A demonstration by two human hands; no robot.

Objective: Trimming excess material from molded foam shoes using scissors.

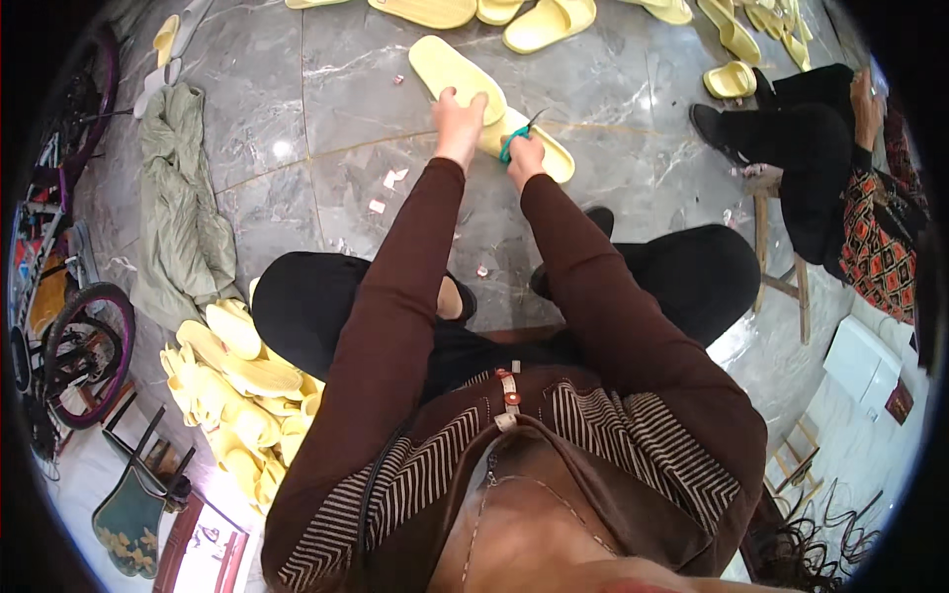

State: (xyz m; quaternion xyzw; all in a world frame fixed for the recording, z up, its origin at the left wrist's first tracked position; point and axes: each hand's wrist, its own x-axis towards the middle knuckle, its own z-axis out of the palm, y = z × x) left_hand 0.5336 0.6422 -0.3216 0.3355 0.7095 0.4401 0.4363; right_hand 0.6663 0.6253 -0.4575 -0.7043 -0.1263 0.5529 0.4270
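Observation:
My left hand (460, 121) rests on a pale yellow slipper (445, 69) that lies sole-up on the grey marble floor in front of me. My right hand (524, 158) grips green-handled scissors (514, 136), whose blades point at a second yellow slipper (554, 160) lying beside the first. Both arms, in dark brown sleeves, stretch forward between my knees.
A heap of yellow slippers (237, 390) lies by my left leg, with a green cloth (183, 212) beyond it. More slippers (549, 22) are scattered at the far side. Another person (840, 168) sits on a wooden stool (776, 247) at right. Bicycles (74, 346) stand at left.

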